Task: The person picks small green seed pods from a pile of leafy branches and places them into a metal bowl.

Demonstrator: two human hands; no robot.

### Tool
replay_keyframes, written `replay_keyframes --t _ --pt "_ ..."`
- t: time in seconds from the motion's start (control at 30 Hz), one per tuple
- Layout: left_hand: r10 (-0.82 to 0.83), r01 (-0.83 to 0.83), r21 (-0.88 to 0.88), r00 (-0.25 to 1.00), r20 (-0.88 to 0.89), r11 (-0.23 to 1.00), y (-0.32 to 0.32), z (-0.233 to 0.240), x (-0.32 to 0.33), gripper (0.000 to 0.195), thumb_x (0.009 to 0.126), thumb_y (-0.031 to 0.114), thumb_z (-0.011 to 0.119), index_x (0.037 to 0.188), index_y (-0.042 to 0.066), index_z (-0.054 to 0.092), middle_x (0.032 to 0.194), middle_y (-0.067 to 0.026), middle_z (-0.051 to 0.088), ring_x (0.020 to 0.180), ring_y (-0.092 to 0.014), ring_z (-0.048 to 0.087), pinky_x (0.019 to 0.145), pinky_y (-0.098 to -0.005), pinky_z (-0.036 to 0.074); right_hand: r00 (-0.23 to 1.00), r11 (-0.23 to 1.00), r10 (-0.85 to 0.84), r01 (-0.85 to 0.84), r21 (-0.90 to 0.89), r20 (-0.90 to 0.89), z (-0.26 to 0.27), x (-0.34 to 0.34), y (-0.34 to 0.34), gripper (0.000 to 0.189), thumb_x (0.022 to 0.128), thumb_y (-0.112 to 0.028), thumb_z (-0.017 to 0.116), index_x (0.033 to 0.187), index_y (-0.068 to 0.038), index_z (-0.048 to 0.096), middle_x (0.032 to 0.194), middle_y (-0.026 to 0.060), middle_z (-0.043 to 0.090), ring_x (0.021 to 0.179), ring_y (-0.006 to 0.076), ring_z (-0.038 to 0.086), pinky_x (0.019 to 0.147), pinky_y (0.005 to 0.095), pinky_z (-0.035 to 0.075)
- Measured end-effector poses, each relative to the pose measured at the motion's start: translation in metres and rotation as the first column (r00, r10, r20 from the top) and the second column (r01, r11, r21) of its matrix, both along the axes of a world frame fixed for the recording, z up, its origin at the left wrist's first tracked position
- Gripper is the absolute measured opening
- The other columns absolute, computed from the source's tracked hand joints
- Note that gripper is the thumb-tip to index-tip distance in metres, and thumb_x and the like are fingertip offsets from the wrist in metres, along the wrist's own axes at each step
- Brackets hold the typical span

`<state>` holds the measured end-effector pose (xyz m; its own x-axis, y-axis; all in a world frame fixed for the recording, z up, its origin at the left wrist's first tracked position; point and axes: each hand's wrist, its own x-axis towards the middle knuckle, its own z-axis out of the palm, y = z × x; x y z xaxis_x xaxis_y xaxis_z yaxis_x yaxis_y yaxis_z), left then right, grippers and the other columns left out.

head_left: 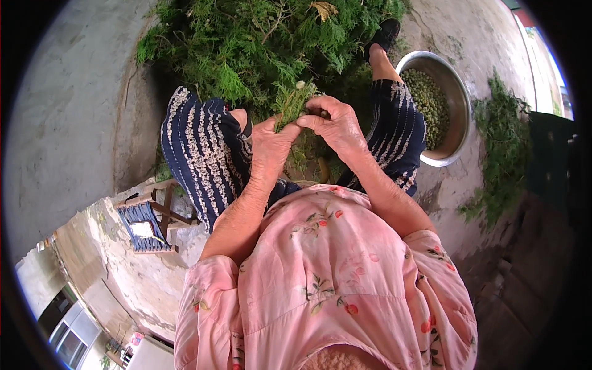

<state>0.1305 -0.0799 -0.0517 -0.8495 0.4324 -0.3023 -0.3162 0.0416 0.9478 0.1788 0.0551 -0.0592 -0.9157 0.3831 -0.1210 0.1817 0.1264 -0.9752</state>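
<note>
My left hand (pixel 274 145) pinches a sprig of green, scale-leaved conifer (pixel 291 104), probably thuja, between thumb and fingers. A pale round cone (pixel 300 85) shows near the sprig's tip. Against the sprig's right side, my right hand (pixel 340 125) has its thumb and fingers curled in, with a few small round cones (pixel 325 114) partly showing between them. Both hands meet above my parted knees. Beyond them lies a large heap of cut conifer branches (pixel 226 51). To the right, a metal basin (pixel 458 134) holds many small green cones (pixel 425 104).
A wooden folding stool (pixel 143 226) with a blue strap seat stands at left, a small white object (pixel 141 229) on it. More conifer branches (pixel 502 148) lie right of the basin. A grey wall-like surface (pixel 69 115) runs along the left. The concrete floor (pixel 444 27) is worn.
</note>
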Motion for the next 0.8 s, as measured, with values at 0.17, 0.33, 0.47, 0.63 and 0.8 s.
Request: replay_keyframes --t 0.17,0.33,0.47,0.63,0.8 --pt "-0.027 0.027 -0.003 0.999 0.018 1.0 -0.001 -0.008 0.0 0.012 0.075 0.007 0.06 0.084 -0.001 0.063 0.069 0.0045 0.058 0.061 -0.003 0.045 0.056 -0.0187 0.039 0.999 0.999 -0.004 0.002 0.054 0.042 0.003 0.001 -0.001 0.021 0.069 -0.012 0.071 0.082 0.0 0.061 0.075 0.0096 0.057 0.063 0.0171 0.053 0.059 0.0288 0.044" --pt "-0.023 0.022 -0.012 0.998 -0.058 1.0 0.001 -0.005 0.001 0.012 0.075 0.006 0.06 0.084 -0.001 0.063 0.068 0.0044 0.057 0.06 -0.003 0.044 0.055 -0.0191 0.039 0.998 0.999 0.005 -0.007 -0.033 -0.055 -0.005 0.002 -0.001 0.014 0.072 -0.008 0.067 0.081 0.001 0.061 0.076 0.0086 0.056 0.06 0.0151 0.053 0.055 0.0261 0.044" --pt "-0.009 0.008 0.032 0.999 0.037 0.999 0.003 -0.003 0.002 0.013 0.075 0.006 0.061 0.086 -0.001 0.063 0.068 0.0034 0.057 0.058 -0.003 0.045 0.054 -0.0181 0.038 0.997 0.987 -0.082 0.081 -0.14 -0.006 0.001 0.004 -0.01 0.011 0.074 -0.005 0.065 0.08 0.003 0.061 0.076 0.0065 0.055 0.057 0.0121 0.052 0.051 0.0232 0.043" --pt "0.047 -0.082 0.122 0.964 0.263 0.989 0.003 -0.004 0.001 0.011 0.072 0.005 0.066 0.082 0.001 0.063 0.065 0.0023 0.057 0.054 -0.004 0.046 0.05 -0.0189 0.038 0.994 0.858 -0.084 0.11 -0.501 0.073 0.002 0.006 -0.006 0.008 0.079 -0.003 0.059 0.081 0.004 0.06 0.07 0.0044 0.054 0.054 0.0094 0.048 0.046 0.0222 0.039" --pt "0.046 -0.11 0.154 0.928 0.371 0.982 0.002 -0.001 -0.004 0.01 0.07 0.006 0.069 0.077 0.004 0.062 0.06 0.0022 0.054 0.048 -0.006 0.046 0.044 -0.0207 0.037 0.991 0.583 -0.116 0.008 -0.813 -0.073 -0.003 0.015 0.01 0.009 0.085 -0.006 0.054 0.089 0.001 0.058 0.069 0.002 0.054 0.056 0.0093 0.049 0.047 0.0203 0.036"
